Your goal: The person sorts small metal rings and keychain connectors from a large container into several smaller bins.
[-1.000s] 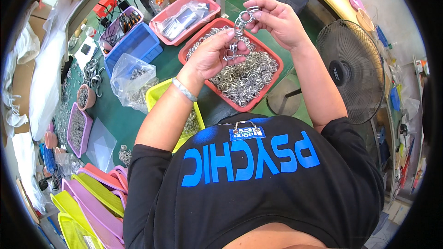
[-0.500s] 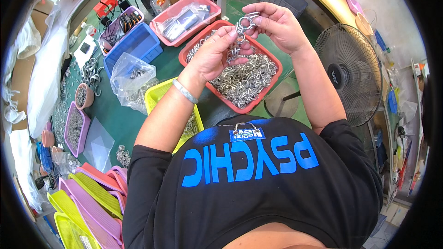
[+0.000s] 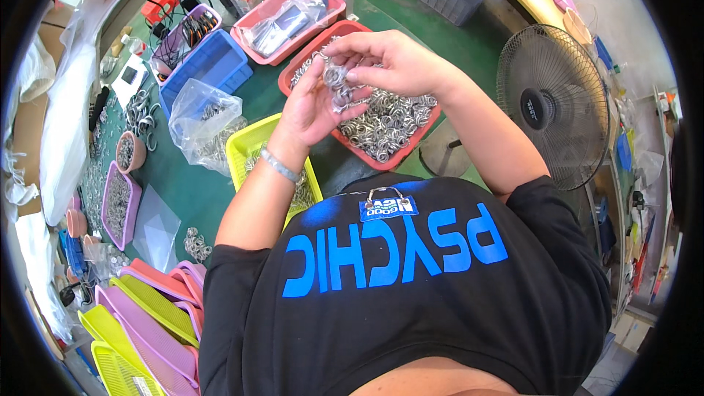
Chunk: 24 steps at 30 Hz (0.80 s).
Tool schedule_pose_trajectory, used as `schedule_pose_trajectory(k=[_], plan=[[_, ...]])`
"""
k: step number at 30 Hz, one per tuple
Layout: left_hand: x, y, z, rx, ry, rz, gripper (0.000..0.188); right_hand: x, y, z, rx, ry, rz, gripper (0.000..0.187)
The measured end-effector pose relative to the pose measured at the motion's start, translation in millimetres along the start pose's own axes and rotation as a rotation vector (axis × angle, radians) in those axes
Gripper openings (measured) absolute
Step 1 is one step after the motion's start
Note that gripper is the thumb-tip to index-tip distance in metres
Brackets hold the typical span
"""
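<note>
metal rings (image 3: 337,83), bunched and blurred, are between the two hands, over the left part of the red tray (image 3: 412,144). half a second ago the hands stood farther toward 1 o'clock, with a large ring showing clearly at the right fingertips; both have since shifted toward 8 o'clock, and the right hand (image 3: 403,64) has turned its back upward, its fingers reaching across toward the left palm. the left hand (image 3: 304,116) now faces palm inward, its grip half curled, thumb and fingers parted with the rings between them; whether it has firm hold of them, i cannot tell. the right grip is loosely bent over the bunch, and i cannot tell what it has hold of.

counted from the bunch: one heap of rings (image 3: 389,121) at 4 o'clock in the one red tray, one yellow-green basket (image 3: 249,137) at 7, one clear bag (image 3: 198,114) at 8, one purple tray (image 3: 133,213) farther out at 8, one blue tray (image 3: 213,66) at 9, one pink tray (image 3: 312,33) at 11, one fan (image 3: 554,106) at 3. the bunched rings are too blurred to count. one bracelet (image 3: 280,166) circles the left wrist.
</note>
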<state>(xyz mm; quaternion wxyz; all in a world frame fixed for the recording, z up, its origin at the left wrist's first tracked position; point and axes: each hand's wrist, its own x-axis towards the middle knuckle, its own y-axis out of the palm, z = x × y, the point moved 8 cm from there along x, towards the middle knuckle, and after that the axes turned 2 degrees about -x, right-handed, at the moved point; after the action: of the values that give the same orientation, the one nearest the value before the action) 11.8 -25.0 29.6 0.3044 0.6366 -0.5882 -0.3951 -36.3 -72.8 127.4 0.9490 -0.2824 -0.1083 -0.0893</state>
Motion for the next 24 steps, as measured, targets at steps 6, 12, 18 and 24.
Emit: schedule_pose_trajectory(k=[6,12,18,24], plan=[[-62,-91,2,0.019,-0.001,-0.176,0.038,-14,-6,-70,-0.257,0.179,-0.052,0.038],[-130,-167,-16,0.878,0.069,-0.697,0.038,-57,20,-158,-0.667,0.360,0.109,0.046],[-114,-150,-18,1.310,0.113,-0.675,0.041,-63,42,-158,-0.723,0.202,0.117,0.048],[-48,-93,-1,1.483,0.146,-0.445,0.038,-66,16,-167,-0.348,0.422,-0.092,0.042]])
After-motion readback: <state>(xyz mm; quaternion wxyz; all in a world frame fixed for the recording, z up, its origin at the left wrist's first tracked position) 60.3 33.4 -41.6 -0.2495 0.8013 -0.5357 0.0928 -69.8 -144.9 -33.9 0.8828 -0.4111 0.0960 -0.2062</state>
